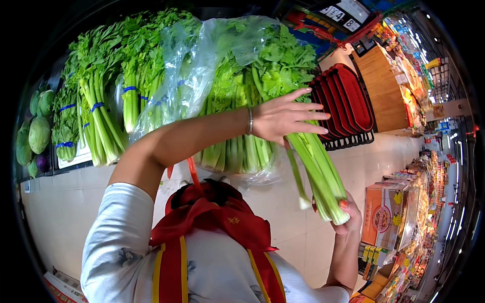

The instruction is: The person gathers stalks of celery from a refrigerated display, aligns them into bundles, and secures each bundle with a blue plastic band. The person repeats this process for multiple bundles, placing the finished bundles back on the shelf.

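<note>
My right hand (349,217) grips the pale root end of a celery bunch (322,170), which slants up and left under my left hand. My left hand (290,116) is stretched across the upper stalks, its back to the camera and its fingers spread; its thumb is mostly hidden. One thin celery stalk (297,178) hangs apart from the bunch, below my left hand. Under my left forearm lie several more celery bunches (242,155), partly covered by a clear plastic bag (204,64). Further left are celery bunches tied with blue bands (99,125).
Stacked red shopping baskets (350,98) stand just right of the celery. Round green vegetables (39,134) lie at the far left. A price sign (343,17) is at the top right. Cartons (386,216) and stocked shelves line the right side. A red apron (212,219) shows below.
</note>
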